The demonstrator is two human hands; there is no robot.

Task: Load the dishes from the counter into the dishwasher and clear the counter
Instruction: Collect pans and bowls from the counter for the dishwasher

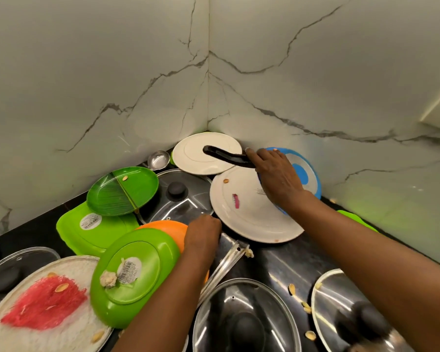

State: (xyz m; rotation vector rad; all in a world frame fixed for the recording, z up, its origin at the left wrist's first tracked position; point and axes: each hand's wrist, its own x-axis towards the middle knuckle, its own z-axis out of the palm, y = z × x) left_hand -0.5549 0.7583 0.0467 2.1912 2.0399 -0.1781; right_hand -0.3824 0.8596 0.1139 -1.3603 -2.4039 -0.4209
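Note:
My right hand [276,175] grips a black handle [224,156] that lies across a small white plate [196,158] in the back corner of the black counter [285,260]. Its wrist crosses a large white plate [249,214] and a blue-and-white plate [304,171]. My left hand [203,236] curls its fingers down over the rim of an orange plate [167,227], beside a glass lid [186,204]. What the fingers hold is hidden. An upturned green plate [135,273] leans on the orange one.
A green round plate [122,191] and a green square lid [92,232] sit at the left, with a steel ladle [159,158] behind. Glass lids [244,316] [346,308] and a red-patterned plate [41,306] fill the front. Steel tongs [226,265] and food scraps lie between. Marble walls close the corner.

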